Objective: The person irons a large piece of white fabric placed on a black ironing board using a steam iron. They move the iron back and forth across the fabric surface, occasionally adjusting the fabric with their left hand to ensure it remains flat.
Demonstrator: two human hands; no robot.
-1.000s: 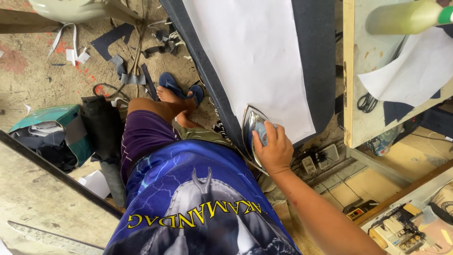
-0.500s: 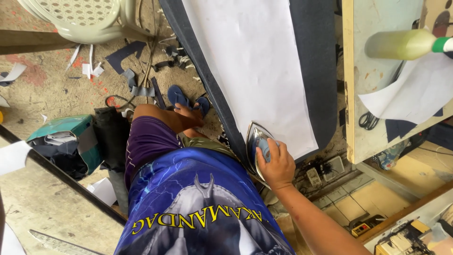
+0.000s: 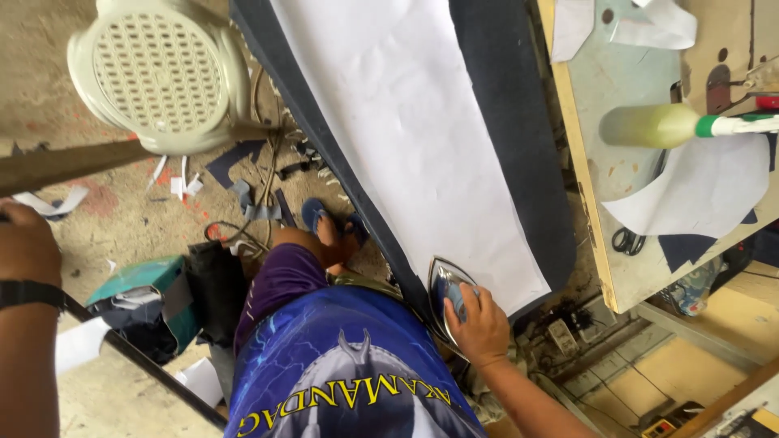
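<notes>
While the right hand (image 3: 479,324) is wrapped around the handle of an iron (image 3: 448,296), fingers curled tight over it, the iron's shiny sole sits at the near end of a long white sheet (image 3: 406,138). That sheet lies flat on a dark blue cloth (image 3: 511,138), which covers a narrow board running away from the person. The left hand (image 3: 26,243), with a black watch band at the wrist, is raised far off at the picture's edge, well apart from the iron; only its back shows, so whether it is spread or closed cannot be told.

Beyond the board stands a wooden table (image 3: 600,243) carrying more white pieces and a pale green bottle (image 3: 657,126). On the other side, a cream plastic stool (image 3: 158,77) stands on a floor littered with scraps and a cable. A teal bag (image 3: 146,284) sits beside the person's leg, and a foot in a blue sandal (image 3: 324,227) rests close under the board.

With only one hand on the work, the white sheet could slide or crease under the iron. Resting the iron in one place too long could scorch it, and the iron sits near the board's end, just above the bare leg.
</notes>
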